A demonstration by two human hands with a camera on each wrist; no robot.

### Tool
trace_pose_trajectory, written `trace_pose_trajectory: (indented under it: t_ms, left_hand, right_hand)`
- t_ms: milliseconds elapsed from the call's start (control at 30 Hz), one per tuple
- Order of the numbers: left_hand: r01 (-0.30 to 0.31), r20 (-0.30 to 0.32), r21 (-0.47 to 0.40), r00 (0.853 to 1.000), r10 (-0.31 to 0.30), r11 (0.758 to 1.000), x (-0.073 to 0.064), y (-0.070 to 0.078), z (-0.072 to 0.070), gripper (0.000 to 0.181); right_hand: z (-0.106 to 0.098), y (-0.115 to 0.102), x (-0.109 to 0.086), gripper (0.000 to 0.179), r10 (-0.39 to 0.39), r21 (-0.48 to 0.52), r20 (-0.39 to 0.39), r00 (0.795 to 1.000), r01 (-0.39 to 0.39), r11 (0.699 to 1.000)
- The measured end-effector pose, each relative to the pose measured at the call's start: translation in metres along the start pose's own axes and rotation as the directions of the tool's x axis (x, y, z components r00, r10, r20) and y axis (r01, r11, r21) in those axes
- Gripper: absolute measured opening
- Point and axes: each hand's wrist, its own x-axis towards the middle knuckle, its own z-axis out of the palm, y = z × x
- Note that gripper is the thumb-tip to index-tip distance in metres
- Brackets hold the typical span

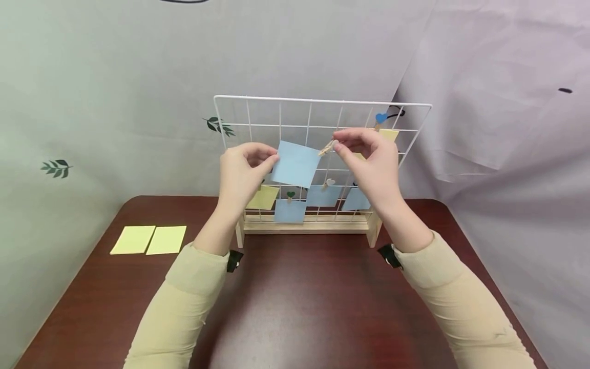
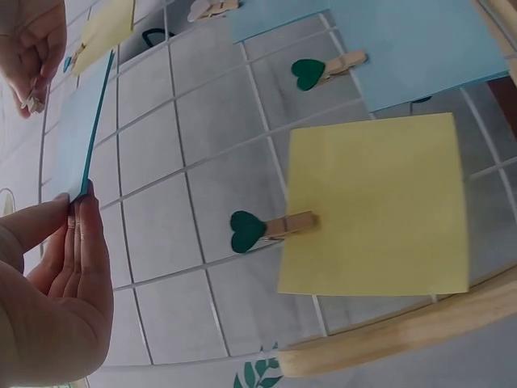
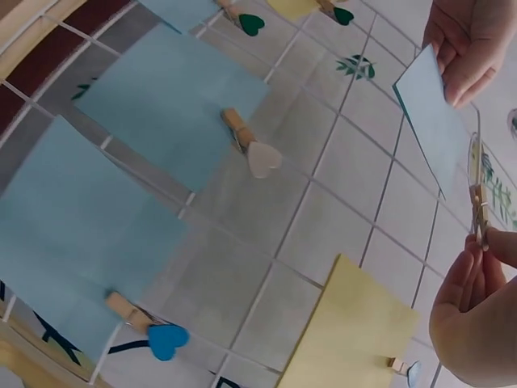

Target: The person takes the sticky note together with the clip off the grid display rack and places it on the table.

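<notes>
My left hand (image 1: 243, 173) pinches a blue sticky note (image 1: 296, 165) by its left edge, between thumb and fingers, in front of the white wire grid (image 1: 324, 101). A small wooden clothespin (image 1: 328, 147) with a pale heart is pinched in my right hand (image 1: 372, 163), its tip close to the note's upper right corner. Whether the tip touches the paper I cannot tell. In the right wrist view the clothespin (image 3: 478, 212) points up toward the grid, and the note (image 3: 426, 121) hangs tilted from the left hand.
Several blue and yellow notes hang on the grid by heart clothespins, such as a yellow note (image 2: 376, 206) with a green heart. The grid stands in a wooden base (image 1: 306, 225) on a dark red table (image 1: 295, 302). Two yellow note pads (image 1: 167, 240) lie at the left.
</notes>
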Motion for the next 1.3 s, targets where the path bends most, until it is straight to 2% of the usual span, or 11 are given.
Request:
trace_pose_trajectory:
  t_ms: [433, 667, 1300]
  left_hand:
    - [0.066, 0.001, -0.059, 0.998, -0.066, 0.996, -0.019, -0.014, -0.006, 0.011]
    - [0.097, -0.013, -0.079, 0.995, -0.099, 0.992, -0.03, -0.024, -0.011, 0.011]
    - [0.16, -0.049, -0.03, 0.986, -0.161, 0.987, -0.051, -0.056, -0.021, 0.009]
  right_hand:
    - [-0.004, 0.014, -0.029, 0.018, 0.046, -0.028, 0.008, 0.999, -0.046, 0.999]
    - [-0.004, 0.02, -0.039, 0.018, 0.08, 0.007, 0.015, 0.997, -0.08, 0.997]
    - [-0.012, 0.044, -0.071, 0.018, 0.179, 0.01, -0.024, 0.983, -0.179, 0.984]
